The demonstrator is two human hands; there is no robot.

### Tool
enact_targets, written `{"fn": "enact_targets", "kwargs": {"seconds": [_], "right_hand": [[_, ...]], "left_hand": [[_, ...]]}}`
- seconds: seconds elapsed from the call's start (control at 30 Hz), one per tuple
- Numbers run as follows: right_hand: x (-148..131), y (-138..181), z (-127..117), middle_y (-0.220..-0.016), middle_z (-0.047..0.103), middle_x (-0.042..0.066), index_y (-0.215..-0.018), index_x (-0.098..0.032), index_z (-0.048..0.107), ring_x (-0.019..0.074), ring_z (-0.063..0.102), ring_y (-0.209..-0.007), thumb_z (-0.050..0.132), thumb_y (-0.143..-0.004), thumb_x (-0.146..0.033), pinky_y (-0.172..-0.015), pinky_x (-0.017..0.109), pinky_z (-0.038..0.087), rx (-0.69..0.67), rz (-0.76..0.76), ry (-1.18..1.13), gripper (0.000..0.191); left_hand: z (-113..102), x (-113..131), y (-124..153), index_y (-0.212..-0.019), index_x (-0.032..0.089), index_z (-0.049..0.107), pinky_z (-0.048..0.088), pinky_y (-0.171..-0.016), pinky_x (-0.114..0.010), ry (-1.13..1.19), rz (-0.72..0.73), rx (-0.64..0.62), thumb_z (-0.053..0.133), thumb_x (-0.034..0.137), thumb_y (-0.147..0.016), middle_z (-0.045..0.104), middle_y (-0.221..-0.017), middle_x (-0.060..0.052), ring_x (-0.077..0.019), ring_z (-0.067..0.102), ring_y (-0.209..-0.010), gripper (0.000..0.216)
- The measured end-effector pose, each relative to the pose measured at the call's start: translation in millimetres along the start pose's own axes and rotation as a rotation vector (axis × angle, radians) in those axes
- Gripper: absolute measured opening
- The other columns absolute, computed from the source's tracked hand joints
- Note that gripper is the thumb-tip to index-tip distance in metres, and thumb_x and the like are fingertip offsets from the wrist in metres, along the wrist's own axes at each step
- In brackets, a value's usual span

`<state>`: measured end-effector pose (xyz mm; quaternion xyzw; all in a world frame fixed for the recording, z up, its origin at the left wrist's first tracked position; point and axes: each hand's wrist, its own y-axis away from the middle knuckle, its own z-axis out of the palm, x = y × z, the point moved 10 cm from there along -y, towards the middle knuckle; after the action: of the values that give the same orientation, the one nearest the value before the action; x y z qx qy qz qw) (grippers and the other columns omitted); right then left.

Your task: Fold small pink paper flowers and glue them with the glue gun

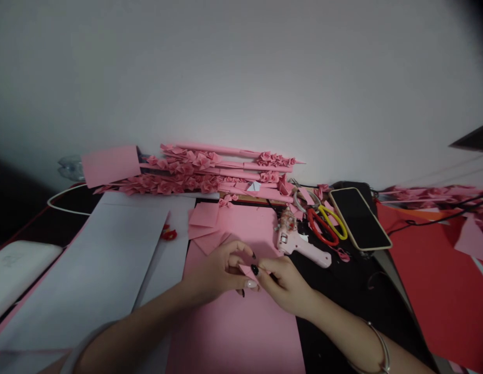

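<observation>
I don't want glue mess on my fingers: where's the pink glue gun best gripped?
Probably by the handle of the pink glue gun, with the right hand from the near right side. The handle juts rightward, slanting toward the person, with black tabletop along its near edge; the stained end lies farther back.

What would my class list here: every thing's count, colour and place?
wall: one, grey, back
table: one, black, below
paper flowers: many, pink, along wall
large sheet: one, pink, centre
small squares: several, pink, on large sheet
white sheets: several, white, left
red sheet: one, red, right
glue gun: one, pink, right of centre
phone: one, black-screened, right of glue gun
scissor handles: several, red and yellow, left of phone
boxy device: one, white, left edge
cables: several, white left, black right
folded piece: one, pink, held
bracelet: one, silvery, right wrist
left hand: one, nails dark and white, centre
right hand: one, thumbnail dark, centre
</observation>
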<state>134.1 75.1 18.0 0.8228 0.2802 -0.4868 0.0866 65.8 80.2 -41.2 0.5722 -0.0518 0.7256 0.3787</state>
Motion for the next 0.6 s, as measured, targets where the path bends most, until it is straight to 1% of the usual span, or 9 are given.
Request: {"fn": "enact_targets", "kwargs": {"seconds": [0.1, 0.13, 0.2, 0.27, 0.37, 0.4, 0.47, 0.53, 0.6], "right_hand": [[-0.1, 0.3, -5.8, -0.053, 0.042, -0.006, -0.066, -0.020, 0.044, 0.0085, 0.037, -0.046, 0.044, -0.089, -0.016, -0.046, 0.021, 0.029, 0.067, -0.012, 0.041, 0.024], [-1.4, 0.9, -7.4, -0.054, 0.044, -0.005, -0.068, -0.020, 0.045, 0.0090, 0.038, -0.047, 0.045, -0.088, -0.016, -0.046, 0.021, 0.030, 0.088, -0.028, 0.067, 0.021], [-5.3, 2.5, -8.0, -0.056, 0.046, -0.005, -0.071, -0.020, 0.045, 0.0099, 0.041, -0.048, 0.044, -0.089, -0.015, -0.046, 0.022, 0.032, 0.106, -0.071, 0.121, 0.019], [-9.4, 4.6, -7.1, -0.057, 0.047, -0.004, -0.071, -0.021, 0.044, 0.0104, 0.041, -0.048, 0.041, -0.091, -0.014, -0.046, 0.022, 0.033, 0.110, -0.123, 0.174, 0.021], [-14.3, 7.6, -8.4, -0.057, 0.046, -0.003, -0.069, -0.021, 0.043, 0.0112, 0.041, -0.048, 0.039, -0.093, -0.015, -0.047, 0.024, 0.033, 0.136, -0.192, 0.286, 0.025], [-15.6, 8.2, -8.6, -0.057, 0.046, -0.003, -0.068, -0.021, 0.043, 0.0115, 0.042, -0.049, 0.040, -0.093, -0.016, -0.047, 0.024, 0.033, 0.141, -0.210, 0.329, 0.026], [-17.3, 8.8, -7.7, -0.059, 0.049, -0.002, -0.069, -0.021, 0.046, 0.0119, 0.044, -0.051, 0.041, -0.094, -0.016, -0.049, 0.024, 0.034, 0.136, -0.233, 0.402, 0.026], [-19.6, 9.0, -7.0, -0.061, 0.052, -0.001, -0.071, -0.020, 0.049, 0.0123, 0.046, -0.052, 0.043, -0.094, -0.017, -0.050, 0.024, 0.035, 0.136, -0.253, 0.441, 0.023], [-22.7, 9.6, -8.5, -0.065, 0.056, 0.000, -0.077, -0.019, 0.053, 0.0127, 0.050, -0.056, 0.045, -0.094, -0.018, -0.052, 0.024, 0.038, 0.157, -0.273, 0.427, 0.018]], "left_hand": [[-6.0, 2.5, -0.1, -0.086, 0.018, 0.056, 0.049, -0.057, -0.022, -0.024, 0.032, 0.056, 0.074, 0.015, -0.064, 0.069, -0.076, 0.004, -0.0130, 0.065, -0.061, 0.028], [-6.2, 3.0, -0.4, -0.085, 0.018, 0.057, 0.049, -0.058, -0.023, -0.034, 0.045, 0.057, 0.074, 0.016, -0.065, 0.069, -0.077, 0.004, -0.0135, 0.065, -0.062, 0.026], [-5.3, 2.8, -0.8, -0.082, 0.017, 0.057, 0.050, -0.059, -0.024, -0.065, 0.057, 0.050, 0.075, 0.018, -0.066, 0.068, -0.071, 0.002, -0.0151, 0.067, -0.062, 0.024], [-3.1, 0.1, -0.5, -0.080, 0.017, 0.055, 0.051, -0.060, -0.025, -0.083, 0.031, 0.031, 0.072, 0.021, -0.070, 0.069, -0.067, 0.000, -0.0173, 0.069, -0.066, 0.020], [2.7, -3.8, 1.4, -0.078, 0.018, 0.055, 0.050, -0.056, -0.024, -0.067, -0.047, -0.035, 0.066, 0.030, -0.078, 0.070, -0.066, -0.001, -0.0172, 0.070, -0.061, 0.016], [6.3, -5.8, 2.4, -0.079, 0.019, 0.055, 0.049, -0.052, -0.023, -0.034, -0.084, -0.077, 0.065, 0.035, -0.079, 0.071, -0.066, -0.002, -0.0178, 0.070, -0.059, 0.019], [7.7, -5.7, 2.9, -0.079, 0.019, 0.057, 0.051, -0.057, -0.024, 0.074, -0.118, -0.099, 0.068, 0.041, -0.075, 0.072, -0.070, -0.003, -0.0190, 0.071, -0.065, 0.025], [1.3, -4.3, 1.4, -0.076, 0.018, 0.059, 0.053, -0.062, -0.026, 0.128, -0.117, -0.040, 0.070, 0.046, -0.073, 0.072, -0.071, -0.003, -0.0190, 0.071, -0.068, 0.030], [-7.6, -3.3, -0.5, -0.072, 0.017, 0.061, 0.053, -0.064, -0.026, 0.111, -0.102, 0.049, 0.072, 0.048, -0.070, 0.071, -0.069, -0.002, -0.0169, 0.069, -0.066, 0.033]]}}
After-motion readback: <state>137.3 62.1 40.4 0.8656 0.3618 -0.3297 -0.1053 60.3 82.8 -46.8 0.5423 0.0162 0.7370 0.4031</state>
